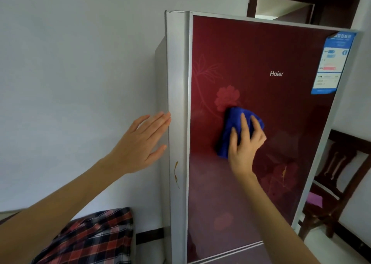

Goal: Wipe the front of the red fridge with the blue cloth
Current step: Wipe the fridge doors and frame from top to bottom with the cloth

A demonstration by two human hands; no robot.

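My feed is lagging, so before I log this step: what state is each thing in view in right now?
Red fridge: upper door closed, standing upright.
Blue cloth: bunched, pressed flat against the door just below the flower print.
Right hand: holding the cloth against the door.
Left hand: open, empty, fingertips at the fridge's silver side edge.
Blue label: stuck on the door's upper right corner.
Wooden chair: upright, beside the fridge.

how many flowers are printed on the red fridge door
3 that show. One flower sits just above the blue cloth, a fainter flower is near the door's bottom, and a dim one lies lower right. The right hand and cloth may hide more.
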